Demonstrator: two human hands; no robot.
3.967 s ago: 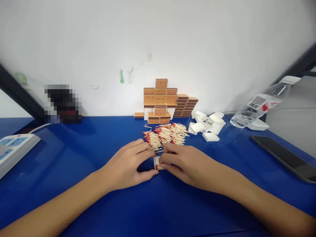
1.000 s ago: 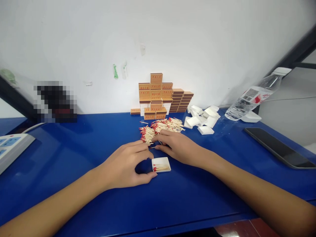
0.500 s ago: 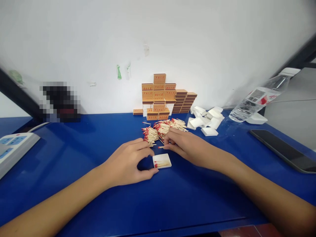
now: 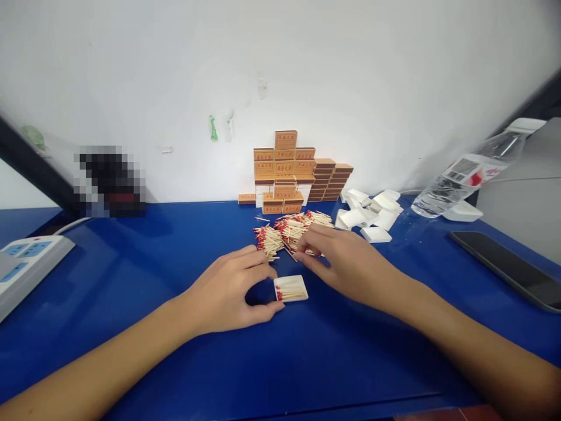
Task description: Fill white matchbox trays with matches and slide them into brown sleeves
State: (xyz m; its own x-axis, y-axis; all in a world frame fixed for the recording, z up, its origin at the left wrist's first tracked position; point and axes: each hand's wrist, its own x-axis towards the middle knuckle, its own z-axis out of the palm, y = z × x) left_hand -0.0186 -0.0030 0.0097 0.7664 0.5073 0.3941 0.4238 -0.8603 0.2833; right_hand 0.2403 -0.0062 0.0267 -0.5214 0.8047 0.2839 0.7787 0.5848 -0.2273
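A small white matchbox tray with a few red-tipped matches in it lies on the blue table. My left hand curls round the tray's left end, thumb and fingers pinching it. My right hand reaches past the tray to the near edge of a pile of loose matches, its fingers pinched among the sticks; what they hold is too small to make out.
Stacked orange matchboxes and brown sleeves stand against the wall. Empty white trays lie right of the pile. A tilted water bottle, a black phone and a power strip lie at the sides.
Four seconds ago both hands were at the tray. Since then my right hand has gone to the match pile and over the last second has shifted a little rightward along it. My left hand has stayed put.
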